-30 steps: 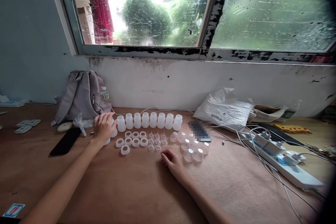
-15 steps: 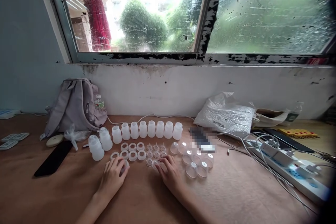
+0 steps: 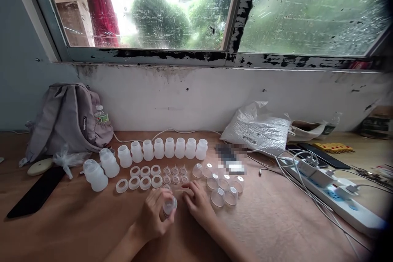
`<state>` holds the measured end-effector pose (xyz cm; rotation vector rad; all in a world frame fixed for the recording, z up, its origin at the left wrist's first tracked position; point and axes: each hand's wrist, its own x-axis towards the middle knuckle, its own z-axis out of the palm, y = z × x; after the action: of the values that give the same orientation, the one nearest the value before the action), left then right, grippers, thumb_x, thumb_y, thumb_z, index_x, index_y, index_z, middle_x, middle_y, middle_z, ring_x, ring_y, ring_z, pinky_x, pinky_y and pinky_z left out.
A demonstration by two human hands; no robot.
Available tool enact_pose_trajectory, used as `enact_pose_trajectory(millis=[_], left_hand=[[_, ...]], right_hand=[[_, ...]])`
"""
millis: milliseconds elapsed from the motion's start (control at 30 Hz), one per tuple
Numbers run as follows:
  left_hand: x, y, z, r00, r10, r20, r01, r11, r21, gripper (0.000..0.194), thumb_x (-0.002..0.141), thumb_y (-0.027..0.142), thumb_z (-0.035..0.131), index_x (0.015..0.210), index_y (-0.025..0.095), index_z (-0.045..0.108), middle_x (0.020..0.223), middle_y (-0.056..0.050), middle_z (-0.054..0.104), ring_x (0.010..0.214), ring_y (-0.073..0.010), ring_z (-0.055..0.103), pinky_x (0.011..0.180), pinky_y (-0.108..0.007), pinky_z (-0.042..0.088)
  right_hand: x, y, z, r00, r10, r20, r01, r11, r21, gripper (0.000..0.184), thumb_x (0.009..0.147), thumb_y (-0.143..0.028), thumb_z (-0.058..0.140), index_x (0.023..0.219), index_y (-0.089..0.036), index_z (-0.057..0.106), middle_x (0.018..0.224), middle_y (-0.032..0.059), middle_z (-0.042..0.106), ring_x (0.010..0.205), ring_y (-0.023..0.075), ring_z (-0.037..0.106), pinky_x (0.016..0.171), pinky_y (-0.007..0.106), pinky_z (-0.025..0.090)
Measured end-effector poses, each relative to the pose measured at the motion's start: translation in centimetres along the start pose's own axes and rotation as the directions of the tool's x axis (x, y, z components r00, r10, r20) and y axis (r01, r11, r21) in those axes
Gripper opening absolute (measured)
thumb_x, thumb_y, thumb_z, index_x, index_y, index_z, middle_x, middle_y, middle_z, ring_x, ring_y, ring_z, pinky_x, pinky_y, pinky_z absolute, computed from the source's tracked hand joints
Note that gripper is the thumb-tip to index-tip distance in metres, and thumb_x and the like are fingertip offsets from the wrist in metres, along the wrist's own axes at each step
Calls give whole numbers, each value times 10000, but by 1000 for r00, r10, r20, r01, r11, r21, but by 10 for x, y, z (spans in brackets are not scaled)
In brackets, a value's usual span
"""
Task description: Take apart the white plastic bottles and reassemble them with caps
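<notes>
My left hand [image 3: 156,215] is closed round a small translucent round plastic piece [image 3: 170,206], its rim facing up; the fingers hide its lower part. Close by on the right, my right hand [image 3: 199,204] hovers low with thumb and forefinger apart, and nothing shows between them. Just beyond the hands lie small clear nipples [image 3: 175,179] in rows. White screw rings [image 3: 145,182] stand in two rows to their left. Clear domed caps [image 3: 217,197] are grouped to the right of my right hand. Frosted baby bottles [image 3: 169,148] form a line behind, two of them tilted at the left end.
At the left are a grey backpack [image 3: 66,118], a dark flat pad [image 3: 37,192] and a round pale disc [image 3: 40,166]. A silver plastic parcel [image 3: 256,131] lies by the wall. A white power strip [image 3: 344,202] with loose cables runs along the right.
My left hand has moved right with the round piece and turned it up. My right hand has let its fingers come off the nipples. The view has shifted slightly.
</notes>
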<state>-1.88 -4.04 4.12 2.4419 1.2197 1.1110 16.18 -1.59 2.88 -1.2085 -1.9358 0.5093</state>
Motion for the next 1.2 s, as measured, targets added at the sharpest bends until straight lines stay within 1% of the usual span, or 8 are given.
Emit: enact_pose_trajectory(millis=[200, 367, 633, 767, 800, 1000, 1133, 1200], left_hand=[[-2, 4, -1, 981, -72, 180, 64, 997, 47, 188, 665, 164, 491, 850, 184, 468, 851, -53, 534, 778, -198, 492, 720, -356, 404], [1, 1, 1, 948, -159, 274, 158, 987, 28, 249, 676, 202, 533, 917, 193, 469, 899, -44, 532, 840, -204, 484, 777, -356, 390], [-2, -6, 3, 949, -196, 247, 211, 977, -34, 415, 656, 328, 633, 1021, 219, 469, 1009, -58, 520, 907, -226, 475, 795, -359, 385], [-2, -11, 7, 957, -225, 182, 242, 967, -79, 128, 792, 310, 478, 823, 198, 532, 867, -47, 549, 827, -195, 490, 750, -329, 386], [-2, -12, 8, 954, -255, 155, 275, 954, -120, 152, 822, 290, 425, 771, 190, 527, 818, -40, 551, 787, -178, 497, 725, -308, 391], [-1, -15, 17, 870, -474, 133, 475, 734, -485, 234, 833, 357, 404, 728, 164, 485, 650, -1, 528, 601, -116, 497, 571, -215, 394], [2, -10, 24, 849, -497, 181, 491, 613, -619, 276, 834, 391, 386, 721, 158, 483, 637, 8, 509, 589, -106, 484, 560, -206, 400], [4, -5, 25, 826, -522, 211, 509, 531, -677, 307, 847, 408, 336, 772, 158, 498, 666, -2, 526, 605, -114, 505, 561, -215, 424]], right_hand=[[-2, 2, 10, 999, 46, 18, -46, 999, -5, 154, 769, -118, 412, 850, -196, 518, 843, 48, 555, 831, 192, 514, 746, 324, 411], [-3, 3, 15, 998, 34, 57, -31, 999, -44, 128, 790, -133, 418, 853, -202, 505, 851, 49, 552, 825, 194, 507, 737, 326, 403], [-4, 6, 16, 995, 45, 93, -39, 997, -68, 124, 806, -154, 417, 878, -204, 505, 851, 55, 546, 816, 198, 498, 721, 331, 403], [-3, 3, 12, 994, 21, 108, -18, 1000, -26, 163, 800, -134, 407, 911, -201, 506, 876, 59, 543, 839, 193, 496, 742, 329, 402], [-3, 0, 10, 993, 6, 121, -5, 1000, -6, 179, 796, -128, 408, 927, -201, 504, 882, 58, 543, 848, 190, 494, 753, 328, 400], [-3, -20, 6, 977, -68, 202, 32, 984, 174, 197, 773, -175, 472, 967, -199, 491, 865, 34, 556, 767, 145, 505, 705, 259, 412], [-3, -20, 17, 990, 65, 124, -91, 972, 218, 30, 749, -192, 483, 774, -181, 470, 645, -22, 498, 558, 100, 435, 523, 210, 358], [-2, -16, 21, 985, 141, 99, -161, 957, 242, 61, 720, -170, 489, 705, -184, 431, 599, -40, 463, 532, 92, 409, 499, 202, 334]])
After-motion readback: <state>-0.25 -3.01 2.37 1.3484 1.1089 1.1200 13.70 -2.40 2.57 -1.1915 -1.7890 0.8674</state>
